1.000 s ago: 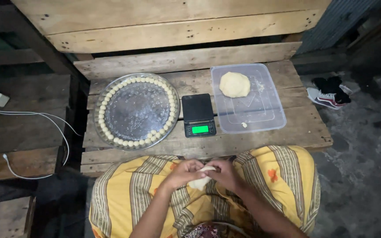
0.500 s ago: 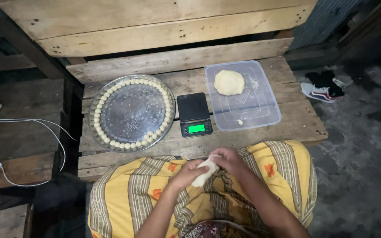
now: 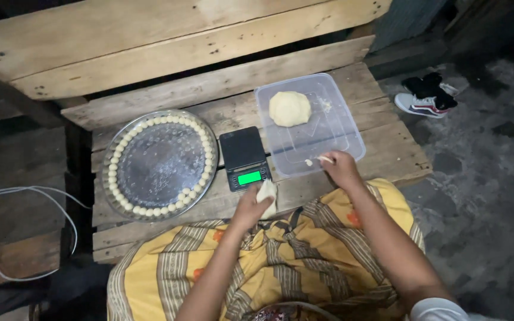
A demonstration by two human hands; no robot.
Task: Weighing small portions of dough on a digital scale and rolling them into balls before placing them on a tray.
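My left hand (image 3: 248,206) grips a pale lump of dough (image 3: 267,194) just below the small black scale (image 3: 244,159), above my lap. Over the near edge of the clear plastic tub (image 3: 340,139), my right hand (image 3: 340,168) pinches a small bit of dough (image 3: 323,159). A large round ball of dough (image 3: 290,108) lies at the tub's far end. On the left, a round metal tray (image 3: 159,163) carries a ring of several small dough balls (image 3: 208,154) along its rim.
Everything stands on a wooden pallet table (image 3: 388,151) with a raised plank back (image 3: 150,41). My lap is covered by yellow striped cloth (image 3: 304,255). A white cable (image 3: 25,196) lies at the left, and shoes (image 3: 426,98) on the dark floor at the right.
My hands were together over my lap working one lump. Now they are apart: the right hand has reached forward to the tub with a small piece, the left keeps the lump.
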